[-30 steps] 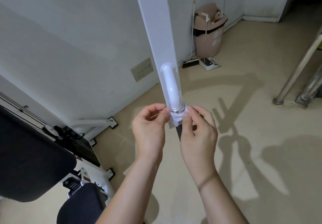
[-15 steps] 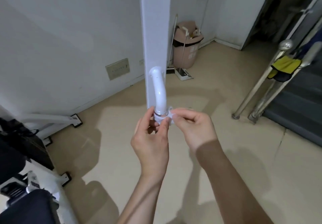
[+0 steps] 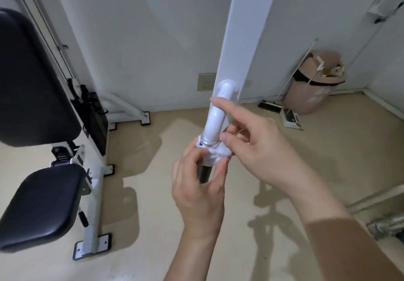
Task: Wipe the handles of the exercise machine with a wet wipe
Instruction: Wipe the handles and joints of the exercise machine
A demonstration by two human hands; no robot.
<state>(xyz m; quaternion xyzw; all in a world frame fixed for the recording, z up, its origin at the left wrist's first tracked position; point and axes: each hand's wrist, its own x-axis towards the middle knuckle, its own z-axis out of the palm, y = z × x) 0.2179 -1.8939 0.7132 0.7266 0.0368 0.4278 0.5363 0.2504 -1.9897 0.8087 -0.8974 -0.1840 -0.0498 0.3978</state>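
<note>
Two hands: both at the handle; left hand (image 3: 196, 195) lower, right hand (image 3: 260, 147) higher and to the right
Left fingers: curled round the wipe (image 3: 216, 156) and the black handle (image 3: 204, 172) under it, grasping both
Right fingers: index straight, lying across the white tube (image 3: 215, 119); thumb tip at the metal ring (image 3: 208, 142); whether it pinches the wipe, I cannot tell
Wipe: bunched round the top end of the handle, just below the ring, touching it
Axis: handle stands nearly upright, leaning a little right toward the top; the tube carries it on up to the white post (image 3: 247, 29)
Key relation: the rest of the dark handle lies below the wipe, inside the left palm; left hand is the nearer one
Step, as I judge: wipe set in place; a stroke down the handle likely comes next, along the axis, not across it
Risk: wipe may bunch further and skip part of the handle
Around: black seat (image 3: 41, 202) and back pad (image 3: 32, 79) to the left; bin (image 3: 314, 84) by the far wall
</note>
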